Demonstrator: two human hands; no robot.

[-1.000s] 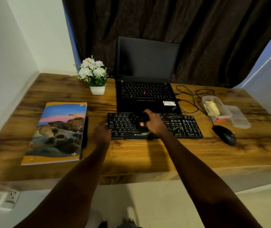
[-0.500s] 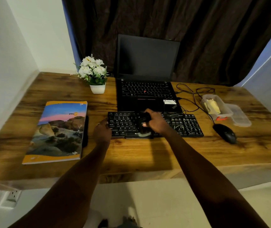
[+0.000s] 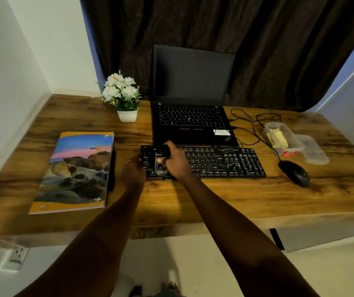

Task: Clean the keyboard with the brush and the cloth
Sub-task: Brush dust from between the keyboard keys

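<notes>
The wooden table (image 3: 214, 202) stretches across in front of me, with the open laptop (image 3: 191, 99) at the back and a large book (image 3: 75, 170) lying flat to my left. The black keyboard (image 3: 219, 161) sits just in front of the laptop, its left end under my hands.

Both my arms reach straight forward from the bottom of the view. My left hand (image 3: 133, 171) rests at the keyboard's left edge, fingers curled against its corner with a ring showing; it seems to be bracing the keyboard, though I cannot tell how tightly it grips. My right hand (image 3: 175, 161) lies over the left part of the keys, fingers closed around a dark brush (image 3: 161, 161), thumb pointing toward the laptop. The brush head is blurred, pressed down on the keys.

A second ago my right hand and the brush were near the middle of the keyboard; now they are well over at the left end, close to my left hand, which has hardly moved.

To the right, the mouse (image 3: 294, 172) lies apart from the keyboard, behind it a clear plastic box (image 3: 281, 138) with a yellowish cloth (image 3: 277, 137) inside. A small pot of white flowers (image 3: 122, 95) stands left of the laptop.
</notes>
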